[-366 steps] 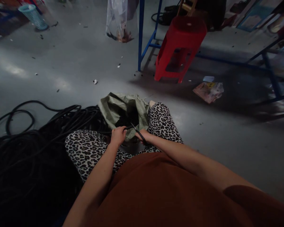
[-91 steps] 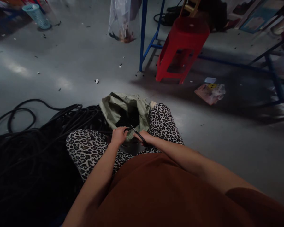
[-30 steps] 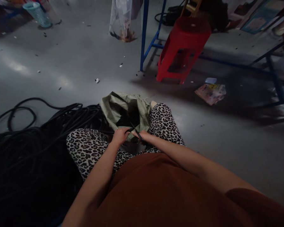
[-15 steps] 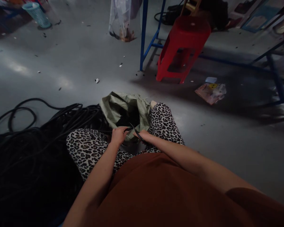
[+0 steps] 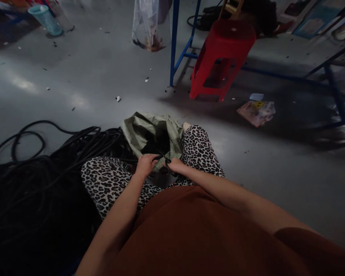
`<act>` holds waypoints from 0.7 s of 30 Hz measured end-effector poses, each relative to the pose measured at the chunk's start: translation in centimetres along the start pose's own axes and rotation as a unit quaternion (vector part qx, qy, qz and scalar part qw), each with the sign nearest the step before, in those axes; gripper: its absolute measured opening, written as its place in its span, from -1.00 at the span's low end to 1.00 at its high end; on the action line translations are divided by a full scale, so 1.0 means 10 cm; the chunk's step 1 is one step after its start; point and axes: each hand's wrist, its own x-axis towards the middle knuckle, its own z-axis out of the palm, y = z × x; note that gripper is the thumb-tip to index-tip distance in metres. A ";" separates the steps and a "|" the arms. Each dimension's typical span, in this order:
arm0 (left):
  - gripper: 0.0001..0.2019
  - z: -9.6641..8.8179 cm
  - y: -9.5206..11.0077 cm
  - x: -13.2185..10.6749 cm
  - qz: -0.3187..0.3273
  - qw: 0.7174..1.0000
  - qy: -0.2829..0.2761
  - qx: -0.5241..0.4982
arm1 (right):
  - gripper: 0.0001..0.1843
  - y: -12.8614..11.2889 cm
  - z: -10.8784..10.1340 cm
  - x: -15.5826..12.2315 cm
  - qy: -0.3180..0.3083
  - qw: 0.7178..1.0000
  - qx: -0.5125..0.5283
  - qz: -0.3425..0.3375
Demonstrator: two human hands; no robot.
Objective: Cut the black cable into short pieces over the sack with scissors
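Between my knees stands a greenish woven sack [image 5: 133,128], its mouth wide and dark pieces [image 5: 153,146] inside. At its near rim my left hand [image 5: 145,164] is closed around a black cord [image 5: 157,157], whose end pokes out past the fingers. That cord runs in from the left, over my knee. My right hand [image 5: 176,165] grips black-handled scissors [image 5: 168,163], blades pointing up and left beside the cord's end. Whether the blades touch the cord is too small to tell.
A big heap of black cord [image 5: 71,153] lies at my left. Ahead stand a red plastic stool [image 5: 232,38] and a blue table frame [image 5: 174,50]. A clear plastic bag [image 5: 148,27], a light-blue basket [image 5: 47,21] and a plastic packet [image 5: 257,113] are on the floor.
The scissors in my right hand have turned slightly, and their handle loops now show more plainly. My left hand stays on the cord in nearly the same place.
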 end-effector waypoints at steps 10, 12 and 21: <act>-0.68 -0.04 -0.03 -0.04 -0.048 0.998 0.008 0.047 | -0.52 0.00 -0.03 -0.01 0.003 0.999 0.040 -0.010; -0.67 -0.04 -0.05 -0.03 -0.057 0.997 0.008 0.050 | -0.51 0.00 -0.03 -0.02 0.000 0.998 0.064 0.004; -0.66 -0.03 -0.06 0.01 -0.108 0.993 0.009 0.042 | -0.35 -0.03 -0.04 -0.05 -0.030 0.992 0.121 0.010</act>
